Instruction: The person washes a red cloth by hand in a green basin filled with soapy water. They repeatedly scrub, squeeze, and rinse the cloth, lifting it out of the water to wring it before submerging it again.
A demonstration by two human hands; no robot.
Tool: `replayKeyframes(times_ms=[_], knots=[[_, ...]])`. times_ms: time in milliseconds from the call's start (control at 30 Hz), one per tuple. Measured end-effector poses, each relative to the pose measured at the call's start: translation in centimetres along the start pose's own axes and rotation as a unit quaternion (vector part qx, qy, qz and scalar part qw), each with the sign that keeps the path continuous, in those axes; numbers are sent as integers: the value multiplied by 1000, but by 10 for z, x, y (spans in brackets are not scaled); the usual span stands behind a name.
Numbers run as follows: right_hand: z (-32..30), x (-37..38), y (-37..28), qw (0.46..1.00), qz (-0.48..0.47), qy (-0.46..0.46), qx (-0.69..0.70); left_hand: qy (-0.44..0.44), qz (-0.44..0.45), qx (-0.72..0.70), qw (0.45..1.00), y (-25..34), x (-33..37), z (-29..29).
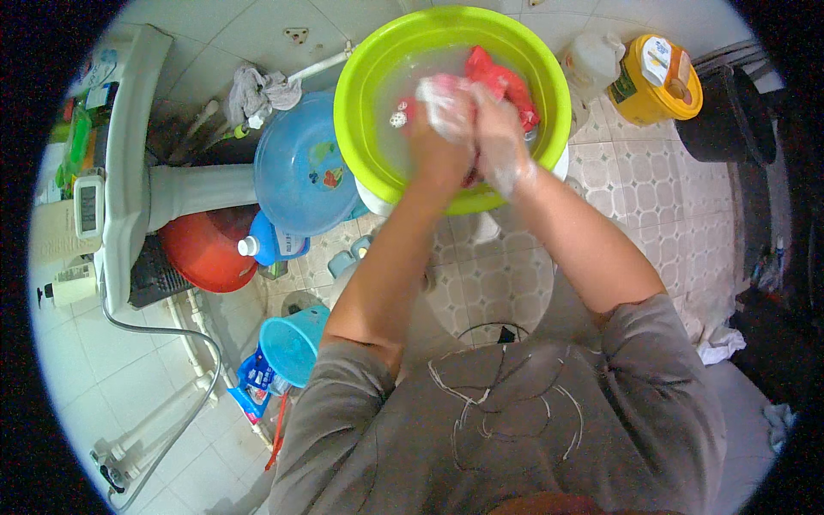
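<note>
Both my hands are together inside a lime-green basin (350, 129) that holds cloudy water. My left hand (442, 137) is closed around a sudsy pink-and-white bunch of cloth (446, 96), its fingers blurred by motion. Pressed against the same bunch from the right is my right hand (499, 133), closed, with foam on its wrist. A wet red cloth (505, 81) lies in the basin just beyond and right of my hands. Left of them, a small white dotted piece (398, 116) shows in the water; I cannot tell what it belongs to.
A translucent blue basin (287, 163) leans left of the green one, by a white pedestal sink (129, 163). Below are a red basin (202, 253), a blue bottle (279, 238) and a turquoise bucket (292, 348). A yellow bucket (652, 90) and a black bin (721, 116) stand right.
</note>
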State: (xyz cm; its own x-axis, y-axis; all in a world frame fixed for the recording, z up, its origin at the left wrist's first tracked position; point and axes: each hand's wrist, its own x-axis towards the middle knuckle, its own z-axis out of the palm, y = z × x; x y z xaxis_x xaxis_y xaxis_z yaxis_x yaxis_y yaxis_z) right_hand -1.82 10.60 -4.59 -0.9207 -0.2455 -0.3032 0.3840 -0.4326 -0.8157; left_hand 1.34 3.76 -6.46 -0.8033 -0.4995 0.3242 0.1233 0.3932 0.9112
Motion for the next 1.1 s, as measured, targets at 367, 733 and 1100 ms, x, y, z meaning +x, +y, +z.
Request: replayKeyframes(times_ms=[367,733,1100], knots=[[-23,14,-2,997,7,-79,27,-22,28,50,998,30,-12,8],[-38,16,-5,983,118,-111,90,-45,69,-15,996,27,-16,13],[-25,29,-57,981,39,-66,176,23,72,113,991,8,20,-3]])
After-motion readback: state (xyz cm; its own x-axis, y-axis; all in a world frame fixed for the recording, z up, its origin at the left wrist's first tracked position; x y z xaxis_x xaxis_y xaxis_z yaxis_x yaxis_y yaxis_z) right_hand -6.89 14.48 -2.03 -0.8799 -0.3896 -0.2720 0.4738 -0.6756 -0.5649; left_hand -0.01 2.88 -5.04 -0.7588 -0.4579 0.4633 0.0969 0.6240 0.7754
